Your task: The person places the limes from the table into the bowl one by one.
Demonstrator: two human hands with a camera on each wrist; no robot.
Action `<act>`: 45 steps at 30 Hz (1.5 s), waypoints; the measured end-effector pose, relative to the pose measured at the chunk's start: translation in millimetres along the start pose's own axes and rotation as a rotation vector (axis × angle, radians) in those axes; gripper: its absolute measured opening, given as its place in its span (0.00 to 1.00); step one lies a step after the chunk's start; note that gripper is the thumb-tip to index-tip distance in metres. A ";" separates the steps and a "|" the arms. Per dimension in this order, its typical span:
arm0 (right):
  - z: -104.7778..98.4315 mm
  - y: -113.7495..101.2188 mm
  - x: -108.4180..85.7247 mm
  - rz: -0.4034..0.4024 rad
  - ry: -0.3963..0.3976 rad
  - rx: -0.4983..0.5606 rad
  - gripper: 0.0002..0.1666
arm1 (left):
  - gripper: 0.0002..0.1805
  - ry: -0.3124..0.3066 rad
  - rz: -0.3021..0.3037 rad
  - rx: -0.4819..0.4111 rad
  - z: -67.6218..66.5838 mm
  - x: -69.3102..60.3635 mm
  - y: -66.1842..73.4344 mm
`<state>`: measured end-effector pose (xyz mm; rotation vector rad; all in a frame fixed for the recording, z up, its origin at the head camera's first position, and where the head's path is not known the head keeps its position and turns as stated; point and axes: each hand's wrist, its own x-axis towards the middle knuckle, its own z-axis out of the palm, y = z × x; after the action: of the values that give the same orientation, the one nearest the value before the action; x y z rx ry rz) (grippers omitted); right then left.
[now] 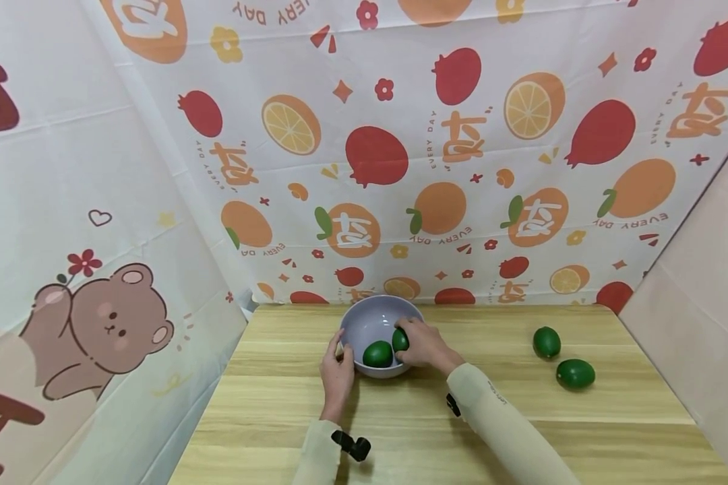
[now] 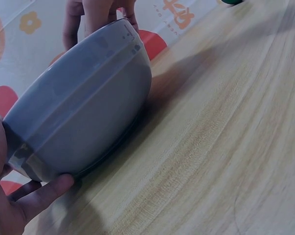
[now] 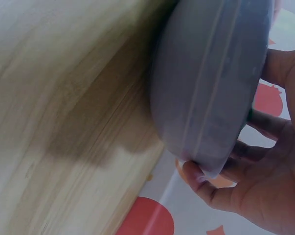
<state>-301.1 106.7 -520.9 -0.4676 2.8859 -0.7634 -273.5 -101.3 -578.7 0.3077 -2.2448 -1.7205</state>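
A lavender-grey bowl [image 1: 367, 325] stands upright near the table's back edge. My left hand [image 1: 336, 377] grips its left side, with fingers at the rim and the thumb against the outer wall. Inside the bowl, my right hand [image 1: 427, 345] holds a dark green lime [image 1: 401, 339] by the right wall. Another lime [image 1: 377, 354] lies beside it at the bottom. In the right wrist view, one finger of the right hand [image 3: 264, 183] reaches over the rim to the outside of the bowl [image 3: 201, 93]. The bowl wall hides most of the held lime there.
Two more limes, one farther back [image 1: 547, 343] and one nearer [image 1: 575, 374], lie on the right of the wooden table [image 1: 412, 431]. A fruit-print cloth [image 1: 388, 263] hangs along the back edge, and a bear-print cloth [image 1: 115, 222] at the left.
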 end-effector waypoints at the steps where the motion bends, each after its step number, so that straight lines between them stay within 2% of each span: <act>1: -0.2 -0.5 0.4 -0.004 -0.002 -0.007 0.40 | 0.24 0.000 0.000 -0.001 0.1 0.1 0.2; 13: 4.8 -0.1 2.0 0.009 -0.041 -0.028 0.35 | 0.24 0.008 0.003 -0.002 0.1 0.3 0.9; 19: 4.3 -1.4 2.2 0.016 -0.054 -0.031 0.32 | 0.23 0.001 -0.015 -0.014 0.0 0.2 2.0; 29: -5.9 -5.1 -1.2 0.029 -0.061 -0.025 0.33 | 0.24 -0.028 -0.048 -0.071 -0.5 -2.0 2.6; 39: -25.6 -7.2 -2.1 0.003 0.053 -0.024 0.32 | 0.24 -0.035 -0.043 -0.080 -1.4 -0.3 -1.5; 45: -44.4 -2.3 -5.0 -0.024 0.166 0.048 0.29 | 0.24 -0.025 -0.037 -0.079 0.1 0.3 -2.1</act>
<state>-304.3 127.0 -481.2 -0.4543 3.0107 -0.9139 -273.8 -101.9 -580.7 0.3135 -2.1950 -1.8359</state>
